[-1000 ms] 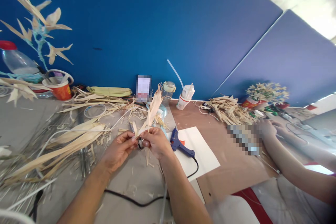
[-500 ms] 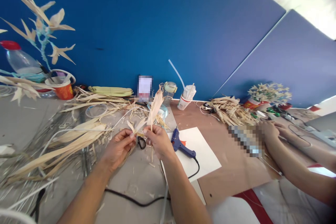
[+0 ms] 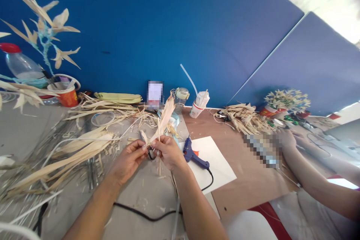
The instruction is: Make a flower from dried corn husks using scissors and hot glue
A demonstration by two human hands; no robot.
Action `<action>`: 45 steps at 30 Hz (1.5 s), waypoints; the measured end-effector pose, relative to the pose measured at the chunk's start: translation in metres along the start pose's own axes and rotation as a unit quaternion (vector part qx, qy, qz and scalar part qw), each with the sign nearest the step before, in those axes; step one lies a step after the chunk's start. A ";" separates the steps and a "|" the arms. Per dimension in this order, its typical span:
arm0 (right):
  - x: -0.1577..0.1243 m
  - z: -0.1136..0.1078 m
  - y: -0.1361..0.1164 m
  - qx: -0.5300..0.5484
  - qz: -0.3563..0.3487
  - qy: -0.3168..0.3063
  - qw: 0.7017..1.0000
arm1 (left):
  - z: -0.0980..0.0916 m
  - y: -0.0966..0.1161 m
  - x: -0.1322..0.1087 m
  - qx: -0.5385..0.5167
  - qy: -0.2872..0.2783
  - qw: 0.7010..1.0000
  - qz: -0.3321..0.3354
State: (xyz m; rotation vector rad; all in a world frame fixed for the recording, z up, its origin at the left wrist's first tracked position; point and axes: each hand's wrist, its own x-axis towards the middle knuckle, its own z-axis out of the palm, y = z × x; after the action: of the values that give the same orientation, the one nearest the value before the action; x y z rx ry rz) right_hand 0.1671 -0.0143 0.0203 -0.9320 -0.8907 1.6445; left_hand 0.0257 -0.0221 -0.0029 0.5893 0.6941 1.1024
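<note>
My left hand (image 3: 128, 161) pinches a small pale corn husk piece (image 3: 143, 136) between thumb and fingers, over the grey table. Close beside it, my right hand (image 3: 170, 153) is closed on a longer corn husk strip (image 3: 166, 114) that points upward; a narrow pale strip (image 3: 158, 126) also stands up from its fingers. The fingertips of both hands almost meet, and they partly hide where the husks come together. Behind them shows a black loop (image 3: 151, 153), apparently a scissors handle. A blue hot glue gun (image 3: 195, 155) lies on white paper (image 3: 221, 168) right of my right hand.
Loose husks (image 3: 84, 146) and thin wires cover the left side. A husk flower branch (image 3: 46, 41) rises beside a red cup (image 3: 68, 96). Another cup (image 3: 197, 109) stands against the blue partition. A black cable (image 3: 149, 217) crosses the front. A co-worker's arms (image 3: 306, 172) reach in from the right.
My hands have come closer together, the left moving slightly right. The small husk in my left hand now shows less of its spread tips. The long husk leans against the narrow strip.
</note>
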 end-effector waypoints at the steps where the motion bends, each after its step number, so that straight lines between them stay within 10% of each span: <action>1: 0.000 0.000 0.000 0.004 0.001 -0.001 1.000 | -0.001 0.000 0.000 -0.002 0.000 1.000 -0.001; 19: -0.001 0.005 0.002 -0.019 -0.028 0.014 0.999 | -0.005 -0.009 0.007 0.119 0.004 0.990 0.074; 45: -0.008 -0.002 -0.012 -0.080 -0.020 -0.014 0.996 | -0.003 0.002 -0.003 0.058 -0.016 0.998 -0.012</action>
State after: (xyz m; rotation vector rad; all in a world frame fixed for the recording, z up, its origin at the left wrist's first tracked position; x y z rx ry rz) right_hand 0.1752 -0.0189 0.0309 -0.9968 -1.0655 1.5727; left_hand 0.0214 -0.0238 -0.0032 0.6940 0.7391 1.0340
